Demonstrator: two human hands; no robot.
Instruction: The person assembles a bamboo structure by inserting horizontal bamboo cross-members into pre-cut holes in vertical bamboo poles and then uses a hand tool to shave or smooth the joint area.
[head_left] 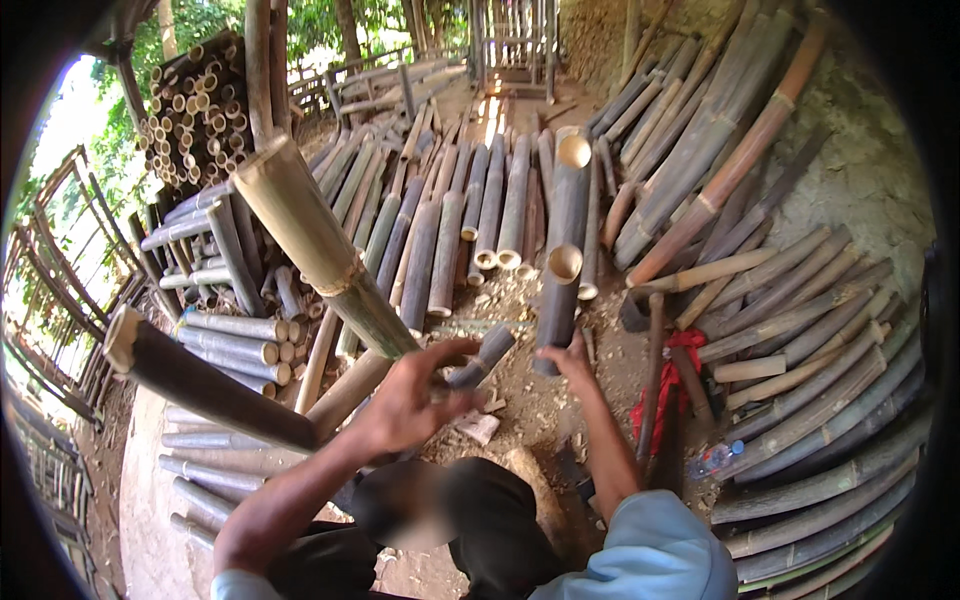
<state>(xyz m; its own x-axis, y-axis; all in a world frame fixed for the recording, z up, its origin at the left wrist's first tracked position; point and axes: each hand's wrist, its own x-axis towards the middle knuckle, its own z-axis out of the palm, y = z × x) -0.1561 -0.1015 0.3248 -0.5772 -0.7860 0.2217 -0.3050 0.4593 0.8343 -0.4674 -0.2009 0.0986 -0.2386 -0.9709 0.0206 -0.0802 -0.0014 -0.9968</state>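
Note:
My right hand [573,363] grips the lower end of a dark bamboo tube [556,315], whose pale open end faces up. Directly behind that tube stands another dark tube [571,200]. My left hand [410,395] has its fingers apart and slightly curled, with nothing seen inside them. Just beyond its fingertips is a short dark bamboo piece [486,357]; whether they touch I cannot tell. A thick pale-green bamboo pole [320,245] slants up to the left behind this hand. A darker pole [210,380] leans lower at the left.
Long bamboo poles [820,350] are piled along the right wall. Rows of cut tubes [505,205] lie ahead, and a stack [200,105] rises at far left. Wood chips litter the ground [520,400]. A red cloth [672,385], upright stick [652,380] and plastic bottle [720,458] are at right.

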